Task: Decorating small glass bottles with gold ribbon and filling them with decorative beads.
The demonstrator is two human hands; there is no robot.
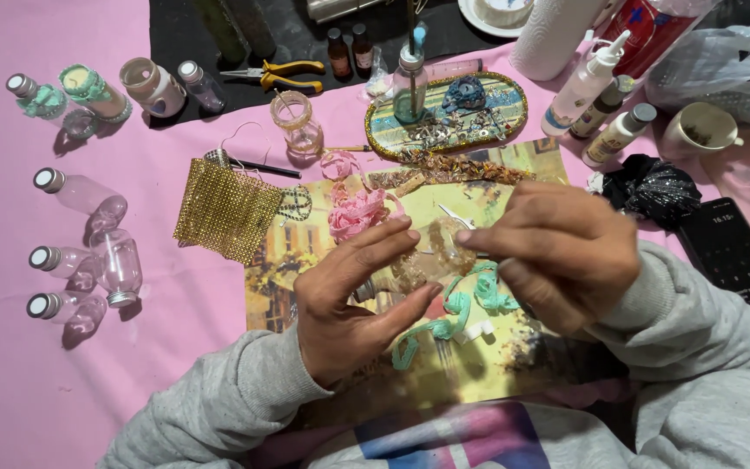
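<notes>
Left hand (pixel 349 300) cradles a small bottle (pixel 423 260), fingers half curled; right hand (pixel 557 256) pinches gold lace (pixel 444 239) onto it. Wrap looks partway on. Green lace (pixel 444 326) lies just below, unused; plain bottles (pixel 80 256) wait far left.

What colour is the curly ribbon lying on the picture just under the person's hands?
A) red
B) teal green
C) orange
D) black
B: the curly ribbon on the picture mat is teal green, lying just below the left hand and the right hand.
</notes>
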